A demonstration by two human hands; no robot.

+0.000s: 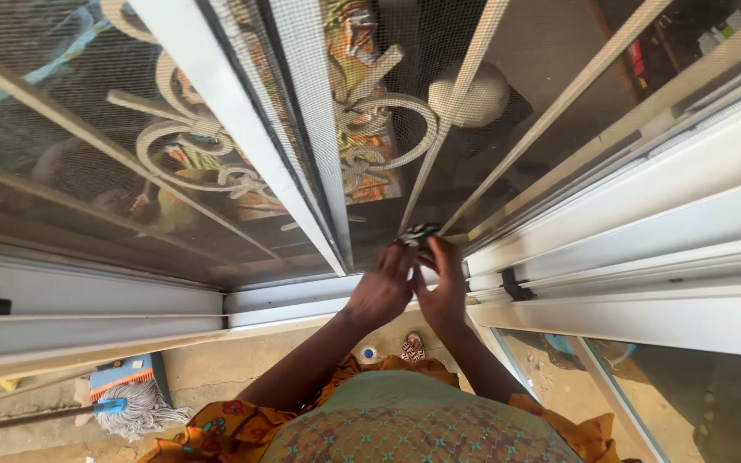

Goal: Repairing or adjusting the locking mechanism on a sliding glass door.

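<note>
We look down a white-framed sliding window (645, 223) and its mesh screen (242, 111), scrollwork bars behind. At the sill, our left hand (381, 287) and right hand (443, 291) press together, fingers pinched around a small black-and-white patterned cloth (416, 234), seemingly bunched to reach the track corner. A mop (135, 407) lies below.
</note>
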